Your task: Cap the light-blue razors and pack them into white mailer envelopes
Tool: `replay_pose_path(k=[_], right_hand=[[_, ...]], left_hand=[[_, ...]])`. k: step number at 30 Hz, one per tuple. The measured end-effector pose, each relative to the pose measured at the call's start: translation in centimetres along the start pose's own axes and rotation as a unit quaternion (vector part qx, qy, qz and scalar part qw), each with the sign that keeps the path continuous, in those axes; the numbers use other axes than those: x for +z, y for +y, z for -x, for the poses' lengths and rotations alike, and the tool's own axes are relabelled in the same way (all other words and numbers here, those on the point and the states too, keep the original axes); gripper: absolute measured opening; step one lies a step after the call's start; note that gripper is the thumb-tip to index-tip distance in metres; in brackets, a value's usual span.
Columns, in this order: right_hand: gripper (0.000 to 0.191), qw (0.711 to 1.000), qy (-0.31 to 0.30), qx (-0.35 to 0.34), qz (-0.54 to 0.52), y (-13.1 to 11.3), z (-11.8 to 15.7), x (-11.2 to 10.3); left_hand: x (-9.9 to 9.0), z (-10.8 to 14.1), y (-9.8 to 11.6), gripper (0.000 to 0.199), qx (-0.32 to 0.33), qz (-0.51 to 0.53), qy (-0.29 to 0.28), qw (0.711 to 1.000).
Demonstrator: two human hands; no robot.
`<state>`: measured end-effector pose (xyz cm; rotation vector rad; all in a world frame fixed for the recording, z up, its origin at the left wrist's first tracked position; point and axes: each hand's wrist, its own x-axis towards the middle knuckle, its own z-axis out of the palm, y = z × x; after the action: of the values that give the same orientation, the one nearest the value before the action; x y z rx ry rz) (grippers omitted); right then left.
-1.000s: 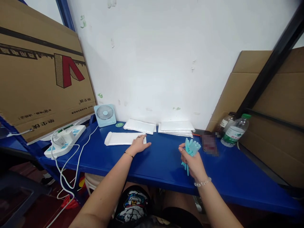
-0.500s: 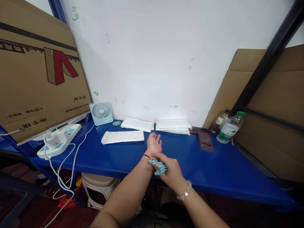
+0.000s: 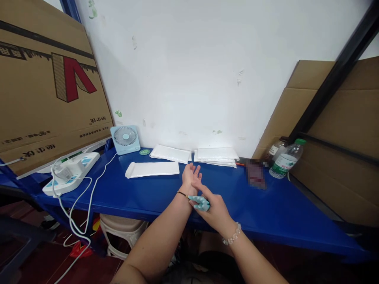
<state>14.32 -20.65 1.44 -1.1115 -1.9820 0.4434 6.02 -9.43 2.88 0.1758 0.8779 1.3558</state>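
My left hand (image 3: 191,176) is held palm up over the table, its fingers loosely curled and apart, with nothing in it. A thin dark cord bracelet (image 3: 182,193) circles that wrist. Across the left wrist comes my right hand (image 3: 215,206), closed on a light-blue pronged hair claw clip (image 3: 200,202). The clip lies close against the inner left wrist, beside the cord bracelet; part of it is hidden by the right fingers. A clear beaded bracelet (image 3: 232,234) is on the right wrist.
White padded mailers (image 3: 154,169) lie on the blue table (image 3: 142,197), with more along the wall. A small fan (image 3: 126,140) and a power strip (image 3: 79,173) with cables stand left. Bottles (image 3: 286,159) and a pixelated item (image 3: 256,174) are right. Cardboard (image 3: 29,98) borders the table.
My right hand has moved slightly up, its index finger now reaching onto the left palm. The hair claw clip has turned and sits a little higher against the wrist.
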Motion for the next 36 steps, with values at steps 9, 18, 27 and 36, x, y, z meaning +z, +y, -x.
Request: replay_pose_path(k=[9, 18, 27, 36], right_hand=[[0.028, 0.920, 0.242, 0.141, -0.274, 4.8, -0.9, -3.3], [0.032, 0.921, 0.184, 0.193, -0.285, 7.1, 0.6, -2.2], [0.027, 0.861, 0.237, 0.217, -0.394, 7.0, 0.5, -4.0], [0.030, 0.897, 0.256, 0.218, -0.287, 7.3, 0.0, -2.5]], left_hand=[[-5.6, -3.4, 5.9, 0.067, 0.371, -0.737, -0.069, 0.561], [-9.2, -3.5, 8.0, 0.031, 0.305, -0.858, -0.084, 0.405], [-14.1, 3.6, 10.3, 0.056, 0.293, -0.848, -0.029, 0.441], [-13.8, 1.6, 10.5, 0.112, 0.219, -0.860, 0.102, 0.449]])
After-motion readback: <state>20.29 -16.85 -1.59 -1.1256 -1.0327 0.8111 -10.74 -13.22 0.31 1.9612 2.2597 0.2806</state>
